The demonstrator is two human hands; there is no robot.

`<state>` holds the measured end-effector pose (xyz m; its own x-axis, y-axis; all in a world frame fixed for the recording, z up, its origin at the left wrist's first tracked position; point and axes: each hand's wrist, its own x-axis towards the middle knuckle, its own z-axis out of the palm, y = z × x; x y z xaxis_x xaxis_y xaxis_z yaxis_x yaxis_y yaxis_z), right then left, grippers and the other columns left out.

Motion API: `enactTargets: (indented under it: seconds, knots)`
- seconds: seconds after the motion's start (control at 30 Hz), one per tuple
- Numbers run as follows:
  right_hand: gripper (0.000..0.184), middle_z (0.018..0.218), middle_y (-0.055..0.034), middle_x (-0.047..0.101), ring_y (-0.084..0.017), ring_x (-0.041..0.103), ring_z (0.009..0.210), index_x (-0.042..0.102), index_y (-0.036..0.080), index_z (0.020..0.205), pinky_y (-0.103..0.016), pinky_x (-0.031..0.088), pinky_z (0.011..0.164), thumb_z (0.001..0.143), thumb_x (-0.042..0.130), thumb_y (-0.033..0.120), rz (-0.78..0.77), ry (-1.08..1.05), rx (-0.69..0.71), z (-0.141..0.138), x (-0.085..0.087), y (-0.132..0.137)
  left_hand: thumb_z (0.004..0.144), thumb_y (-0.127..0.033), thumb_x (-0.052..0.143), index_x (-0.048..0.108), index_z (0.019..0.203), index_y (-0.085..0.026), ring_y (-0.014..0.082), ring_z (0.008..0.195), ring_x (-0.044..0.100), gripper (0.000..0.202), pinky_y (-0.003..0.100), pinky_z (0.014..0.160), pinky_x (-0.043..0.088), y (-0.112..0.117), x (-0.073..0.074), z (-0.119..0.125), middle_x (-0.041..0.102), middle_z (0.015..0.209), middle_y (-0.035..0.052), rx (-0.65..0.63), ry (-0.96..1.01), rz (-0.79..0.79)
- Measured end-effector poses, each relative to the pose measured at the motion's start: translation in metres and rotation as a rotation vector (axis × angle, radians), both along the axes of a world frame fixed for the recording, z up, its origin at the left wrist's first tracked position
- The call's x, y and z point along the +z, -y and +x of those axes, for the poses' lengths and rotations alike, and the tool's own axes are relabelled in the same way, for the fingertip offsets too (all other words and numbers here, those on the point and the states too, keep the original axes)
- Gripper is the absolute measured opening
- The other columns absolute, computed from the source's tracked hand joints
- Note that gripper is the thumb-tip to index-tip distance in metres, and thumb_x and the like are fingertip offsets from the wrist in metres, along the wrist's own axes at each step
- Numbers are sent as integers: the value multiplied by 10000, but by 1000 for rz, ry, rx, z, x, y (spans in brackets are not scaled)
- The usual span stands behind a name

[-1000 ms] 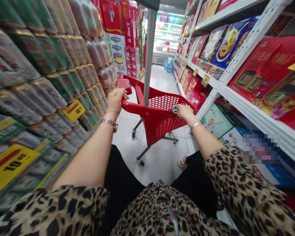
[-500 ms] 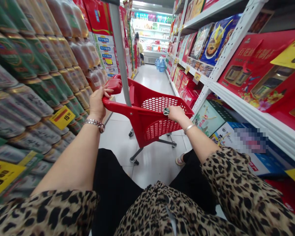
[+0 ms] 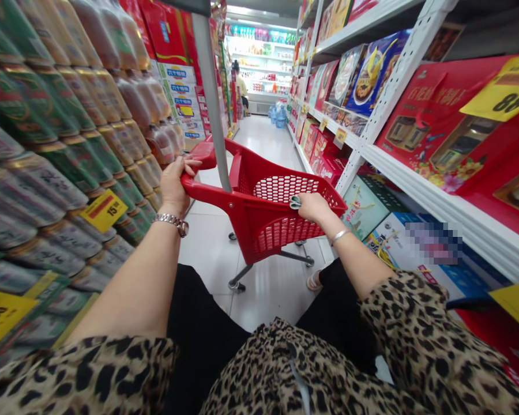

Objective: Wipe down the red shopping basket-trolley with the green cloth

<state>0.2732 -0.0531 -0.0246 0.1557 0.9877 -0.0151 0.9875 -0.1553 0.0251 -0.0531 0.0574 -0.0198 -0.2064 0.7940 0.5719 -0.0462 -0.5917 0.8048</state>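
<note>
A red plastic shopping cart [image 3: 277, 207] stands sideways in front of me, with its mesh basket toward the right. My left hand [image 3: 176, 178] rests closed over the cart's red handle [image 3: 196, 183], fingers lying across the top. My right hand [image 3: 315, 207] is closed at the near rim of the basket. A small folded greenish paper [image 3: 294, 202] pokes out of it, perhaps a banknote. A grey pole [image 3: 210, 98] rises from the cart between my hands. How far the right fingers wrap around the rim is hidden.
Stacked drink cans [image 3: 47, 167] line the left side close to my arm. On the right, white shelves [image 3: 441, 190] hold gift boxes. The tiled aisle [image 3: 259, 135] runs ahead to a lit cooler [image 3: 262, 63]; a person [image 3: 242, 89] and blue water bottles [image 3: 279, 115] are there.
The shelves and cans have shifted slightly left in view. The cart and my right hand sit a little lower and further right. Both hands keep their places on the cart.
</note>
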Motion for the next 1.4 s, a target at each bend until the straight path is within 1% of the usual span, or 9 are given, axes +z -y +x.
enactTargets:
  seconds: [0.17, 0.3, 0.4, 0.63, 0.77, 1.03, 1.27, 1.33, 1.4]
  knots:
    - [363, 1259, -156, 742, -303, 678, 1195, 691, 190, 1286, -342, 512, 966, 958, 537, 205, -9, -8, -14, 10, 0, -1, 926, -470, 576, 472, 525, -253, 259, 1173, 685, 468, 429, 1159, 439, 1, -1, 13, 754, 789, 57, 19, 27, -4]
    - [362, 1276, -157, 738, -288, 677, 1211, 696, 191, 1287, -333, 505, 985, 965, 530, 203, -42, 9, -34, 14, 1, -2, 935, -404, 515, 467, 526, -252, 214, 1148, 687, 439, 371, 1168, 421, 7, 0, 19, 746, 783, 48, 11, 6, -15]
    - [362, 1275, -164, 739, -286, 685, 1204, 704, 192, 1278, -335, 506, 983, 967, 519, 192, -49, 23, -36, 15, 1, -1, 944, -394, 496, 474, 531, -244, 191, 1106, 693, 439, 349, 1164, 416, 11, 0, 21, 749, 801, 47, -13, -4, -9]
    - [363, 1259, -177, 744, -311, 683, 1208, 702, 181, 1284, -346, 515, 973, 956, 546, 194, -57, 43, -54, 14, 3, 2, 939, -439, 521, 495, 527, -244, 207, 1143, 679, 456, 355, 1167, 408, 16, -1, 25, 750, 796, 37, -32, 7, -14]
    - [383, 1254, -195, 742, -331, 678, 1212, 695, 159, 1296, -355, 522, 965, 943, 547, 184, -56, 51, -62, 12, 3, 1, 937, -425, 517, 499, 523, -244, 217, 1128, 676, 452, 355, 1153, 420, 18, 0, 25, 747, 782, 47, -31, 9, -16]
    - [384, 1258, -176, 743, -334, 672, 1214, 704, 176, 1277, -361, 523, 961, 941, 519, 163, -40, 56, -62, 11, 0, 2, 928, -439, 526, 499, 526, -248, 214, 1071, 700, 446, 359, 1171, 407, 21, 0, 24, 769, 810, 44, -31, 6, 22]
    - [360, 1230, -199, 742, -349, 674, 1191, 706, 156, 1240, -376, 520, 937, 931, 522, 148, -16, 62, -46, 6, -1, 12, 918, -447, 510, 515, 532, -246, 217, 1007, 705, 435, 375, 1144, 432, 23, -1, 19, 765, 800, 45, -26, -4, 27]
    - [356, 1229, -183, 746, -331, 682, 1170, 707, 160, 1222, -358, 507, 942, 916, 531, 115, -10, 53, -16, 5, -2, 15, 906, -459, 525, 519, 530, -248, 220, 1024, 703, 432, 375, 1153, 424, 23, -2, 15, 764, 804, 46, -35, 3, 37]
    - [371, 1242, -141, 750, -295, 683, 1167, 706, 180, 1205, -318, 488, 948, 894, 536, 70, -2, 34, 22, 4, -1, 18, 896, -475, 542, 521, 532, -250, 233, 1089, 694, 429, 379, 1167, 414, 23, -3, 9, 762, 808, 50, -40, 9, 36]
